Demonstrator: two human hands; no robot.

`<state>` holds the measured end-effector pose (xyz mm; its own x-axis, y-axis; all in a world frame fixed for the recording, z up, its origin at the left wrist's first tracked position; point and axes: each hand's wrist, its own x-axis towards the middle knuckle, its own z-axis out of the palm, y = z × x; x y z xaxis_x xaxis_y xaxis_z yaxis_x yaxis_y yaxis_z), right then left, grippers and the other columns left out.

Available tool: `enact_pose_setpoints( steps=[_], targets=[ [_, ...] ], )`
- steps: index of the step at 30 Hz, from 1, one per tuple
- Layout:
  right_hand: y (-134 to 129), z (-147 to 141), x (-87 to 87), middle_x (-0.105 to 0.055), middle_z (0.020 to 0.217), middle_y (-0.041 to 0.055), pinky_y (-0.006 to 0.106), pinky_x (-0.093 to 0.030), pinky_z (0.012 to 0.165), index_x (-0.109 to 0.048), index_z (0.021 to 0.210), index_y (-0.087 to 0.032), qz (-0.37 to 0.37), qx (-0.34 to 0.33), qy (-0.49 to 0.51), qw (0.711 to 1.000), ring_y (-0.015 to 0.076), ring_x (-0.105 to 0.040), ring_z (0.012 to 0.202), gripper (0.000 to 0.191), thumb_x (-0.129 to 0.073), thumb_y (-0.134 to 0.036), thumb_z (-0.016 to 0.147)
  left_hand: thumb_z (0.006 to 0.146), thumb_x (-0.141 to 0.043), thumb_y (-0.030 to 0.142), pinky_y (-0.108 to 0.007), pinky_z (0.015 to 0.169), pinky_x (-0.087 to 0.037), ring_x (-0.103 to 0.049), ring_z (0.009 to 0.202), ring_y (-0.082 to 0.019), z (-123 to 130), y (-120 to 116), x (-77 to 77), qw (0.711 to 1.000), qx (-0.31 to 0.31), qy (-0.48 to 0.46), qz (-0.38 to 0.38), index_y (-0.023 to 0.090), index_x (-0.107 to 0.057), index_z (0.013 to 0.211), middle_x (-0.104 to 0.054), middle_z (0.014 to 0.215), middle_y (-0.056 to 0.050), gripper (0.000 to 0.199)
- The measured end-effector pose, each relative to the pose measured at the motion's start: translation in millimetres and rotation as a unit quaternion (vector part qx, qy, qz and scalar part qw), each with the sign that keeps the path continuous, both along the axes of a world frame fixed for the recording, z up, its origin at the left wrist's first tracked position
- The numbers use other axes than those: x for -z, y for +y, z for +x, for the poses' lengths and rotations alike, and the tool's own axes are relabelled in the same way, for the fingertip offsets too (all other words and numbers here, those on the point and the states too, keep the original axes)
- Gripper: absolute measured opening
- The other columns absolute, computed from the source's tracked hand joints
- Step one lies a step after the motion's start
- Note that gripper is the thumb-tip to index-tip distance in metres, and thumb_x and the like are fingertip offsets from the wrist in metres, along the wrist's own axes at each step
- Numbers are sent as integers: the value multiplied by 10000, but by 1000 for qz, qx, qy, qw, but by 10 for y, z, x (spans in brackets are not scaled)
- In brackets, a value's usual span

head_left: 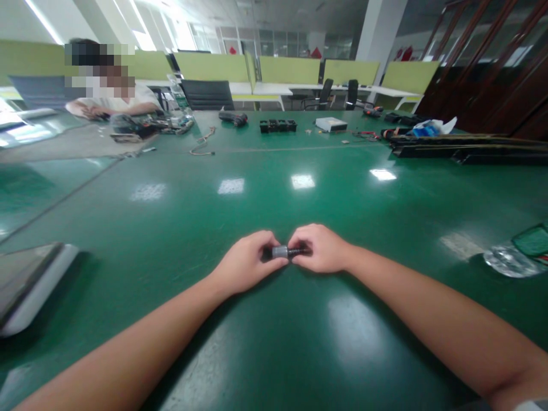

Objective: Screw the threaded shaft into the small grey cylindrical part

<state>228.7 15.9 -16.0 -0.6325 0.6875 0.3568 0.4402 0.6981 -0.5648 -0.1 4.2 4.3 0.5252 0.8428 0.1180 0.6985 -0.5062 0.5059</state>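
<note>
My left hand (246, 261) and my right hand (321, 249) meet over the middle of the table. Between them lies a small grey cylinder with a dark ridged shaft (280, 252), held level; its exact kind is too small to make out. The left fingers and thumb pinch around the grey cylinder end. On the other side, my right thumb and fingers close around the dark shaft, whose far end is partly hidden in the hand. Both hands are nearly touching, close above the green table surface (274, 325).
At the left edge lies a flat device with a pale rim (47, 285); a clear plastic bottle (514, 260) lies at the right. Along the far side are a black block (278, 125), a silver box (331, 124), a cable (201, 147) and dark bars (471, 148). Another person (111, 94) sits far left.
</note>
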Motion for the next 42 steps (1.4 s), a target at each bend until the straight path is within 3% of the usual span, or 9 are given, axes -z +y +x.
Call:
enact_pose_setpoints(
  steps=[42],
  targets=[
    [-2,41,0,-615,697,-28,242,-377,646,-653,792,-178,2,19,-11,1000,115,-534,632,77,-697,-164,730,837,-677,473,-281,658,-410,-538,653,-161,-21,14,12,1000,-5,3,-7,200,-656,922,-591,743,13,286]
  ],
)
